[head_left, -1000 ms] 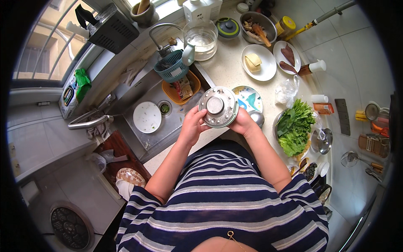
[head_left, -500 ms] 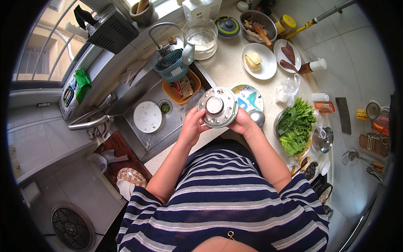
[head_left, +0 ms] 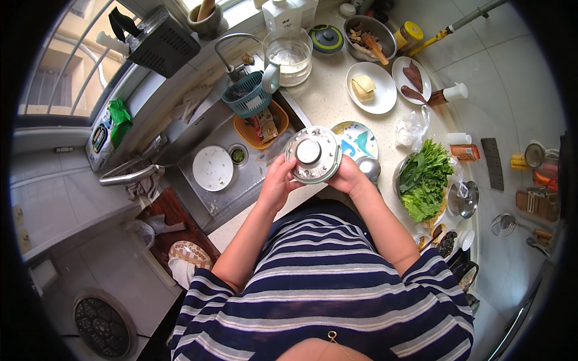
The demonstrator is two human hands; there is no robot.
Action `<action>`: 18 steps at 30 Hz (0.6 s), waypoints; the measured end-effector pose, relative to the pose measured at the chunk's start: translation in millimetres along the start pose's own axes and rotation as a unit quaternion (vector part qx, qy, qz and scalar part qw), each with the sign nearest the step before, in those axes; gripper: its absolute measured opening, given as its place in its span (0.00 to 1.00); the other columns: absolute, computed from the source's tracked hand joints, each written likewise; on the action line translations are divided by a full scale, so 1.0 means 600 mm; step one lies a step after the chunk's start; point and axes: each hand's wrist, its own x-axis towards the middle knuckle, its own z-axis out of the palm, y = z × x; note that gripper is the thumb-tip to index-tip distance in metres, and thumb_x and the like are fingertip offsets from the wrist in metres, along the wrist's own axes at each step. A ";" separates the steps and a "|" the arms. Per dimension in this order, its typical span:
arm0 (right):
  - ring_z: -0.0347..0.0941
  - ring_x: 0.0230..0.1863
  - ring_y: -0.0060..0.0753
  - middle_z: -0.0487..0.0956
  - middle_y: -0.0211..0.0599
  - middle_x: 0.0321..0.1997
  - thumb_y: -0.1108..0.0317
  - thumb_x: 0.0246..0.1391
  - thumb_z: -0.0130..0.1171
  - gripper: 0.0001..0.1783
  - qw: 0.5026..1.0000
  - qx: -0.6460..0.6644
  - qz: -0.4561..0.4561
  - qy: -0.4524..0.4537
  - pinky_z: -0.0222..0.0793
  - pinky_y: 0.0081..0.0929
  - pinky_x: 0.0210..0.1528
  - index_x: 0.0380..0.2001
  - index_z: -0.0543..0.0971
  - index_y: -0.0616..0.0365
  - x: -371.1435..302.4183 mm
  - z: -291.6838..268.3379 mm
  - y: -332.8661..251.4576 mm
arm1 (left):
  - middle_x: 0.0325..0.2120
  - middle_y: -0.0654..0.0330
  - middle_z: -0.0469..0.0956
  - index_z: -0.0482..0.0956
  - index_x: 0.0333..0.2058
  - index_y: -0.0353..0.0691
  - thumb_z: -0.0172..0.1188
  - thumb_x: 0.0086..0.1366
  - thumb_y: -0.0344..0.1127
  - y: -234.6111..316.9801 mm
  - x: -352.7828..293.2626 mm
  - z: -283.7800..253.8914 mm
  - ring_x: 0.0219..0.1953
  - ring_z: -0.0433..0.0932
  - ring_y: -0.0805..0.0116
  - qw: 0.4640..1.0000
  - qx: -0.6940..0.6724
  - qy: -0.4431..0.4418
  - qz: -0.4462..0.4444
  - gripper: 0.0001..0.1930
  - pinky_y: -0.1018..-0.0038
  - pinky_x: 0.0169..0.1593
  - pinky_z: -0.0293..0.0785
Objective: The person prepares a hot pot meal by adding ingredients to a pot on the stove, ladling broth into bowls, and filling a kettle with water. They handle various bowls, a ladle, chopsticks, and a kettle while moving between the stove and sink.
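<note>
Between both hands, over the counter's front edge beside the sink, is a round patterned lid (head_left: 322, 157) with a silvery central knob. A pale greenish rim shows along its lower edge; whether a bowl sits beneath I cannot tell. My left hand (head_left: 279, 182) grips its left side, thumb on top near the edge. On the opposite side my right hand (head_left: 347, 174) is closed around the edge, its fingers mostly hidden underneath. Just beyond lies a plate with a blue and yellow pattern (head_left: 361, 139), and a metal ladle (head_left: 368, 168) rests near my right hand.
The sink (head_left: 198, 189) holds a white plate (head_left: 212, 168), an orange basket (head_left: 278, 141) and a teal basket (head_left: 247, 103). Leafy greens (head_left: 424, 183) fill a bowl at right. Farther back stand a plate with a yellowish block (head_left: 382, 105), a glass bowl (head_left: 295, 63) and a metal pot (head_left: 379, 51).
The whole view has shifted very slightly. Both hands keep the same grip on the lid, which stays in almost the same place.
</note>
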 end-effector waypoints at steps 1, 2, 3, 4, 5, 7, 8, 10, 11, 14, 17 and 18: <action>0.77 0.55 0.36 0.79 0.38 0.57 0.53 0.70 0.43 0.23 1.000 0.003 0.000 -0.001 0.74 0.42 0.58 0.58 0.75 0.55 0.001 0.000 0.001 | 0.46 0.61 0.77 0.68 0.58 0.40 0.50 0.73 0.43 0.000 -0.001 0.001 0.44 0.81 0.72 1.000 0.001 0.002 -0.001 0.20 0.66 0.46 0.82; 0.77 0.55 0.36 0.79 0.38 0.57 0.53 0.70 0.42 0.23 1.000 0.004 0.000 -0.003 0.74 0.42 0.58 0.58 0.75 0.55 0.000 0.001 0.002 | 0.46 0.61 0.77 0.68 0.58 0.40 0.50 0.73 0.43 -0.001 -0.001 0.001 0.44 0.81 0.72 1.000 0.001 0.003 -0.001 0.20 0.66 0.46 0.82; 0.77 0.55 0.36 0.79 0.38 0.57 0.53 0.70 0.42 0.23 1.000 0.006 -0.001 -0.004 0.75 0.42 0.58 0.58 0.75 0.55 0.000 0.002 0.003 | 0.46 0.61 0.77 0.68 0.58 0.40 0.50 0.73 0.43 -0.003 -0.002 -0.002 0.44 0.81 0.72 1.000 0.001 0.004 -0.002 0.19 0.66 0.46 0.82; 0.77 0.55 0.36 0.79 0.38 0.57 0.54 0.70 0.42 0.23 1.000 0.009 0.005 0.003 0.75 0.42 0.58 0.58 0.75 0.55 -0.001 0.003 0.004 | 0.46 0.61 0.78 0.68 0.57 0.40 0.50 0.73 0.43 -0.005 -0.001 -0.006 0.44 0.81 0.72 1.000 0.001 0.004 -0.003 0.19 0.66 0.46 0.82; 0.77 0.55 0.36 0.79 0.38 0.57 0.54 0.70 0.42 0.23 1.000 0.011 0.010 0.010 0.75 0.42 0.58 0.58 0.75 0.54 -0.002 0.005 0.005 | 0.46 0.61 0.78 0.68 0.57 0.40 0.50 0.73 0.43 -0.006 -0.001 -0.007 0.44 0.81 0.72 1.000 0.001 0.005 -0.004 0.19 0.66 0.46 0.81; 0.77 0.55 0.36 0.79 0.37 0.57 0.54 0.71 0.41 0.23 1.000 0.015 0.015 0.017 0.75 0.42 0.58 0.58 0.75 0.54 -0.003 0.008 0.005 | 0.45 0.61 0.78 0.68 0.56 0.41 0.50 0.73 0.43 -0.006 0.000 -0.007 0.44 0.81 0.71 1.000 -0.001 0.001 -0.005 0.18 0.65 0.47 0.81; 0.77 0.55 0.36 0.79 0.37 0.57 0.54 0.71 0.40 0.23 1.000 0.017 0.016 0.016 0.75 0.41 0.58 0.58 0.75 0.54 -0.002 0.008 0.006 | 0.45 0.61 0.78 0.68 0.56 0.41 0.50 0.73 0.43 -0.005 0.000 -0.007 0.44 0.81 0.71 1.000 -0.003 0.000 -0.005 0.18 0.64 0.47 0.81; 0.77 0.56 0.36 0.79 0.37 0.57 0.55 0.71 0.40 0.23 0.999 0.016 0.019 0.023 0.75 0.41 0.58 0.58 0.75 0.53 -0.003 0.011 0.008 | 0.45 0.61 0.78 0.69 0.56 0.41 0.50 0.73 0.43 -0.006 0.001 -0.007 0.44 0.81 0.71 1.000 -0.005 -0.001 -0.003 0.18 0.64 0.47 0.81; 0.77 0.56 0.36 0.79 0.37 0.57 0.55 0.71 0.39 0.23 0.999 0.012 0.021 0.032 0.75 0.41 0.58 0.58 0.75 0.53 -0.005 0.015 0.008 | 0.45 0.61 0.78 0.69 0.56 0.41 0.50 0.73 0.43 -0.007 0.001 -0.007 0.44 0.81 0.71 1.000 -0.006 0.000 -0.001 0.18 0.64 0.48 0.81; 0.77 0.56 0.36 0.79 0.38 0.57 0.56 0.71 0.39 0.23 0.999 0.010 0.023 0.040 0.74 0.41 0.59 0.58 0.74 0.54 -0.010 0.029 0.006 | 0.44 0.61 0.78 0.69 0.56 0.41 0.50 0.73 0.43 -0.008 -0.001 -0.008 0.44 0.81 0.71 1.000 -0.003 0.007 -0.002 0.18 0.64 0.48 0.81; 0.76 0.56 0.37 0.78 0.38 0.58 0.56 0.71 0.38 0.23 0.999 0.023 0.028 0.032 0.74 0.41 0.59 0.59 0.74 0.55 -0.011 0.035 0.005 | 0.44 0.60 0.78 0.69 0.56 0.41 0.50 0.73 0.43 -0.006 -0.004 -0.007 0.43 0.81 0.71 1.000 0.000 0.011 0.003 0.18 0.64 0.47 0.82; 0.76 0.56 0.37 0.78 0.38 0.58 0.56 0.71 0.38 0.23 0.999 0.029 0.031 0.028 0.74 0.41 0.59 0.59 0.74 0.55 -0.010 0.035 0.005 | 0.44 0.61 0.78 0.69 0.56 0.41 0.50 0.73 0.43 -0.006 -0.005 -0.007 0.43 0.81 0.72 1.000 -0.001 0.012 0.003 0.18 0.65 0.47 0.82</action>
